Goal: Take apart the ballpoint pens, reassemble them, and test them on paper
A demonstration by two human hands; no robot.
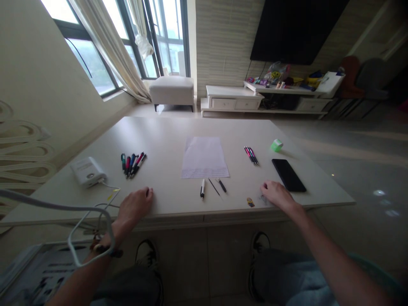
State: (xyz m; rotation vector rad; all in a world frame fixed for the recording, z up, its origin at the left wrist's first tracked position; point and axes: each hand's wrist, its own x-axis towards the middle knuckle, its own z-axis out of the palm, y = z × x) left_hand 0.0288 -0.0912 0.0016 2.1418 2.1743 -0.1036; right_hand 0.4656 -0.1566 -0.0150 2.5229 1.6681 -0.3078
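My left hand [135, 205] rests on the near edge of the white table [165, 140], its fingers curled into a loose fist. A white cable passes beside that wrist. On the right, my right hand [276, 192] lies closed on the tabletop, just left of a black phone [288, 175]. I see nothing held in either. Between the hands lie a white and black pen barrel [203, 189], a thin dark refill [214, 187] and a short black pen part [221, 185]. Beyond them is a sheet of paper [205, 157]. A small sticker [250, 202] sits left of my right hand.
Several pens [133, 165] lie in a group at the left, with a white power adapter [88, 171] and its cable farther left. More pens [251, 155] lie at the right, near a small green and white box [276, 145]. A TV cabinet [234, 100] stands beyond the table.
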